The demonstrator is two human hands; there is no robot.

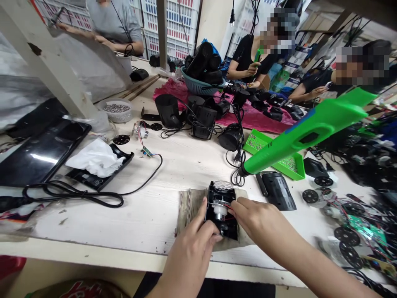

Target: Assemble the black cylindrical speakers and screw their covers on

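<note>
A black plastic housing half (230, 231) lies on a folded cloth (187, 209) near the table's front edge. Inside it sits a small motor (220, 211) with a white collar, and a round wire grille (222, 186) is at its far end. My left hand (197, 238) grips the housing's left side and near end, its index finger along the edge. At the motor's right side, the fingers of my right hand (256, 217) are pinched together on a thin red wire (228, 207). Just beyond hangs a green electric screwdriver (297, 136), tip down.
Right of the cloth lies a black housing cover (277, 190), with green screw trays (288, 165) behind. At left are a housing half with white plastic (96, 157), a coiled cable (80, 192) and a screw tub (116, 109). Motor assemblies (347, 236) crowd the right. Co-workers sit opposite.
</note>
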